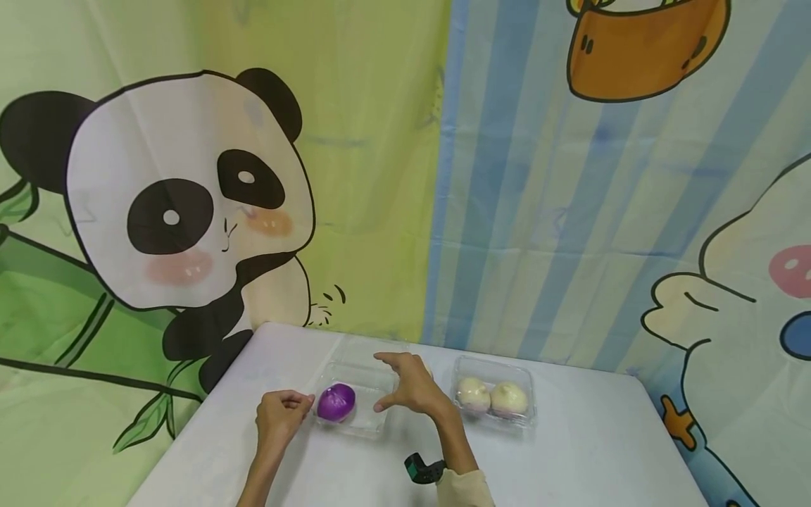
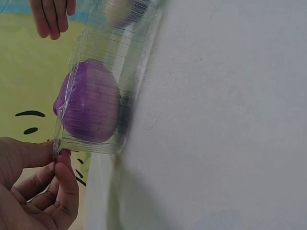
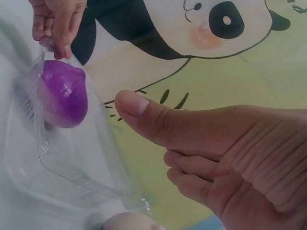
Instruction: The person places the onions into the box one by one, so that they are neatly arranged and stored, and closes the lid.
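Observation:
A clear plastic clamshell box (image 1: pixel 366 417) lies on the table with its lid raised at the back. At its left end sits one glossy purple onion (image 1: pixel 336 403). My left hand (image 1: pixel 279 417) pinches the rim of the box beside the onion, between thumb and fingertips, as the left wrist view shows. My right hand (image 1: pixel 415 386) hovers over the box's right side, thumb and fingers spread apart and nothing between them. Behind the right hand, mostly hidden in the head view, is a pale onion (image 3: pixel 130 222).
To the right stands a second clear box (image 1: pixel 531 394) with two pale onions (image 1: pixel 491 398) inside. The white table (image 1: pixel 589 436) ends against a cartoon-printed curtain (image 1: pixel 374 211). A black wrist camera (image 1: pixel 423 470) juts out from my right wrist.

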Demonstrator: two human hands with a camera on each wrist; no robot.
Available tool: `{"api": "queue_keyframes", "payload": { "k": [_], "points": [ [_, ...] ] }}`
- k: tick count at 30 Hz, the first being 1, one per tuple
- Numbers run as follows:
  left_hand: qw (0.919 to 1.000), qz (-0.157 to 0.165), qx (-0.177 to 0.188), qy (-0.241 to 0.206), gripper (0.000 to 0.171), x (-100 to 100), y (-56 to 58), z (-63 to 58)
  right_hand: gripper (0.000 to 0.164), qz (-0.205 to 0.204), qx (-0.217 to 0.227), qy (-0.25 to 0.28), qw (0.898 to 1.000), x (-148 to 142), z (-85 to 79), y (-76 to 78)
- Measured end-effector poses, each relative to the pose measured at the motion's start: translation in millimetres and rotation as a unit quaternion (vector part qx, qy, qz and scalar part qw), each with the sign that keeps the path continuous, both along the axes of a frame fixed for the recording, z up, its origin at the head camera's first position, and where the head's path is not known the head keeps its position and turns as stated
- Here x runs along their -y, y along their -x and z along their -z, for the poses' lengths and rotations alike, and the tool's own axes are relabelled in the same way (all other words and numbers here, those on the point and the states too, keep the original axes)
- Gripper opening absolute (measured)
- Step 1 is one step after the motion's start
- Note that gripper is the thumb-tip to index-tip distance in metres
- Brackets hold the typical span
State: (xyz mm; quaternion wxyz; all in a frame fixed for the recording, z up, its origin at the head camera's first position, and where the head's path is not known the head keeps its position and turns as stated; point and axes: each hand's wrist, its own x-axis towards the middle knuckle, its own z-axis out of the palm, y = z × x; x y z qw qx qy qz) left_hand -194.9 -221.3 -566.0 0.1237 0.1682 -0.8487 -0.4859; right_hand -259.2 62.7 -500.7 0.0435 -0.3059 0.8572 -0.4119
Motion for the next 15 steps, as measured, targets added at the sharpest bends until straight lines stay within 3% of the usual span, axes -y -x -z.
{"api": "queue_keyframes", "payload": {
  "k": [5, 15],
  "points": [
    [1.0, -0.002, -0.001, -0.001, 0.018, 0.2, 0.1, 0.4, 0.097, 0.015, -0.008, 0.027, 0.999, -9.2, 0.4, 3.0],
    [1.0, 0.002, -0.003, 0.001, 0.018, -0.4, 0.8, 1.9, 0.099, 0.07, -0.029, 0.014, 0.997, -27.4, 7.3, 7.7]
  ]
}}
